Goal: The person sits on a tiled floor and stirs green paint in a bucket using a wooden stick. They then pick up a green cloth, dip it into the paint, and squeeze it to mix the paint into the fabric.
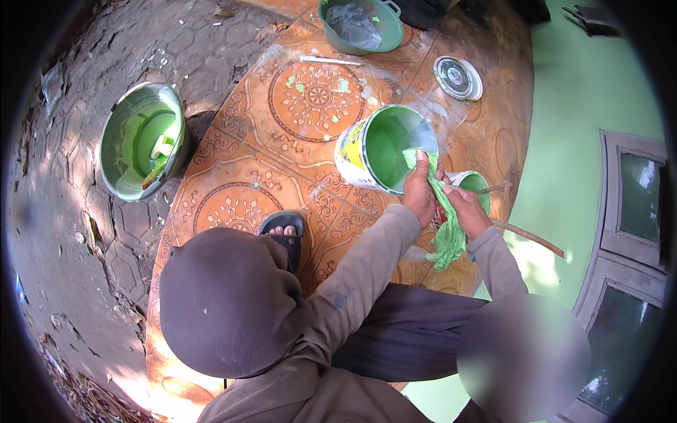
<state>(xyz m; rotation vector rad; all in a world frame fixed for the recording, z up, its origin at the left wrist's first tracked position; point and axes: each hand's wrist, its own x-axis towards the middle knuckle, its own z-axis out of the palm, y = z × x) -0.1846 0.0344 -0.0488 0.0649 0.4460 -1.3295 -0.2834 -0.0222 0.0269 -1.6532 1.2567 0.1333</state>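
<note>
Head view. Worker's hands at work beside an open paint bucket on the tiled floor. L hand: fingers closed, thumb on top, pinching one end of the green cloth at the bucket's near R rim. R hand: fingers also closed on the cloth, a bit farther R; its free end hangs below both hands. Progress (est.): work appears under way, cloth in hand & bucket uncovered; unfinished, as both hands grip the cloth and green coats the bucket's inner wall. Whether the cloth is wet: can't tell.

Surroundings: sm. pail, just R of the bucket, partly hidden by the hands, w/ a stick across it; a wooden rod juts out R of the R hand. These, esp. the pail, crowd the R side. Lid lies beyond the bucket; tub w/ clear plastic at top. Far L, on the paving: dark pail w/ green paint & brush, well apart.
</note>
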